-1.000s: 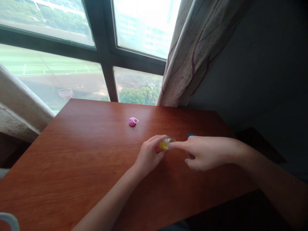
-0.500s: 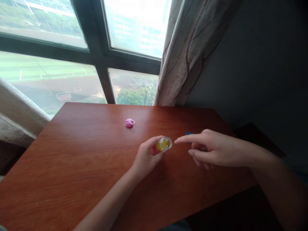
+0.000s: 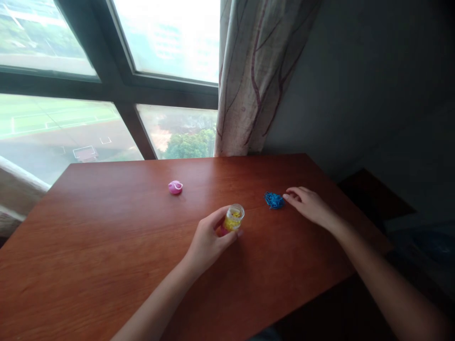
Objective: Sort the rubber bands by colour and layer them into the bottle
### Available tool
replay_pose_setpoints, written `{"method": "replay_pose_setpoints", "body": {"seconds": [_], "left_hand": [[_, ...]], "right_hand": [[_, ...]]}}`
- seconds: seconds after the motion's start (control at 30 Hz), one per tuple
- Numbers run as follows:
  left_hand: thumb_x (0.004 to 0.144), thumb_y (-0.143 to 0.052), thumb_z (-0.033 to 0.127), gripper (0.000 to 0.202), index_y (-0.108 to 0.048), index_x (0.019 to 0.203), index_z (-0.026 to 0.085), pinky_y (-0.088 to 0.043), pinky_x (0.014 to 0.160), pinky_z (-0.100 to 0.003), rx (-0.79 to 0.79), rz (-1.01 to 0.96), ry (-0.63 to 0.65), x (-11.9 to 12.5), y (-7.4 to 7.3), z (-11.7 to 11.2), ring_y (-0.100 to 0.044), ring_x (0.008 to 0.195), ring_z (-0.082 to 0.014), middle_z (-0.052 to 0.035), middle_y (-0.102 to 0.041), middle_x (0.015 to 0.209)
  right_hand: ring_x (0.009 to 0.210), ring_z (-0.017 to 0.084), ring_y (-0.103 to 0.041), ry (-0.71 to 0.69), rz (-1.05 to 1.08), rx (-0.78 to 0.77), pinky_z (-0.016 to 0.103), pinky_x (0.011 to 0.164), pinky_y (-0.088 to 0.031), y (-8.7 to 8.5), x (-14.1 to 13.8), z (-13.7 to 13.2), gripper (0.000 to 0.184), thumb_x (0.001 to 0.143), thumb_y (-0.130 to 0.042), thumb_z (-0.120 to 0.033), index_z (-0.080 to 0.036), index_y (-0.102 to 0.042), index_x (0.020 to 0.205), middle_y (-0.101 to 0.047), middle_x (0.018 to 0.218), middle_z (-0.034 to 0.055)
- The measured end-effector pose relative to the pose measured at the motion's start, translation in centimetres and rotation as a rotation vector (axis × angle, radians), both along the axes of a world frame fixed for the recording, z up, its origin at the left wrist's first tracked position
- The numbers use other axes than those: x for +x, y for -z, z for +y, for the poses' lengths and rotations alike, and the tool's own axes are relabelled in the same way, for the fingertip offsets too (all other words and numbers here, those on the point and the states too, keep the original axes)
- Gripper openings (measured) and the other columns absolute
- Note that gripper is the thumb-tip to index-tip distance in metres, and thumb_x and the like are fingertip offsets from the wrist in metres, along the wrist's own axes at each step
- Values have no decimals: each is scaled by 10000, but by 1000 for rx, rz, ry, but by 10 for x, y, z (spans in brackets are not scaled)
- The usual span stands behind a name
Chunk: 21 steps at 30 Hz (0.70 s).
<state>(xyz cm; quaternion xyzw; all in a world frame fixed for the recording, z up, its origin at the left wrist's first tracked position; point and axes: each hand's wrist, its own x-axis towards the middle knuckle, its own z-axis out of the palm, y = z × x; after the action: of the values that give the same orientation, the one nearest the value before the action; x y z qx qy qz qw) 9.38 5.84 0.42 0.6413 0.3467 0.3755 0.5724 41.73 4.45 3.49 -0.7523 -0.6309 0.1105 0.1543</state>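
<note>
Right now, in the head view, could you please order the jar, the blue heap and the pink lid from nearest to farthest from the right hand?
1. Blue heap, just left of the right hand's fingertips.
2. Jar, farther left, held in the left hand.
3. Pink lid, farthest left, toward the window.

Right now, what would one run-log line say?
left hand: holds small clear jar of yellow bits | right hand: open, fingertips beside blue tangled pile | small pink plastic cap: apart, on reddish wooden table

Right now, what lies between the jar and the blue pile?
Nothing: only bare table between jar and blue pile, in the head view.
</note>
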Motion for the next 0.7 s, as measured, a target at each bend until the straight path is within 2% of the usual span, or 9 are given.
{"method": "replay_pose_setpoints", "body": {"seconds": [0.07,0.13,0.23,0.33,0.43,0.57,0.7], "left_hand": [[771,-722,243,455,-608,1207,184,-515,960,-341,-4,11,10,3,-1,1,-652,1050,-217,-57,-685,1162],[771,-723,247,453,-609,1205,179,-516,959,-346,-6,23,17,4,-1,1,-654,1043,-218,-61,-689,1154],[771,-726,251,455,-610,1205,177,-503,981,-360,4,49,18,4,-2,2,-650,1055,-223,-67,-690,1151],[774,-727,261,441,-617,1193,176,-500,986,-362,16,65,8,2,-3,2,-647,1064,-227,-72,-691,1152],[784,-719,281,421,-623,1180,173,-514,962,-359,12,66,2,-1,-5,1,-654,1047,-232,-77,-699,1138],[787,-718,285,426,-618,1185,173,-506,970,-363,14,71,-5,-2,-6,1,-651,1054,-235,-80,-697,1138],[762,-736,265,451,-621,1187,167,-498,979,-365,24,96,-26,-3,-6,0,-645,1063,-240,-84,-696,1136]], "right_hand": [[1047,277,-614,-39,-83,79,384,903,-479,18,-5,6,450,914,-465,-495,-154,-631,1156,-636,1132,154],[1115,301,-572,-67,-179,146,403,938,-453,32,-15,12,499,924,-451,-503,-133,-594,1226,-609,1161,174],[1109,311,-545,-93,-293,215,406,912,-448,46,-33,19,534,914,-473,-528,-135,-572,1261,-583,1182,173],[1069,304,-534,-105,-356,248,398,884,-437,52,-49,22,552,887,-511,-576,-164,-578,1247,-577,1179,153],[1027,294,-527,-98,-402,274,384,843,-423,56,-53,22,487,883,-539,-555,-175,-603,1182,-583,1135,141],[929,242,-539,-138,-398,305,332,804,-402,62,-40,23,253,954,-485,-385,-184,-631,1006,-606,992,104],[842,211,-557,-212,-371,307,296,753,-386,71,-32,26,237,983,-438,-326,-183,-603,893,-608,881,79]]}}
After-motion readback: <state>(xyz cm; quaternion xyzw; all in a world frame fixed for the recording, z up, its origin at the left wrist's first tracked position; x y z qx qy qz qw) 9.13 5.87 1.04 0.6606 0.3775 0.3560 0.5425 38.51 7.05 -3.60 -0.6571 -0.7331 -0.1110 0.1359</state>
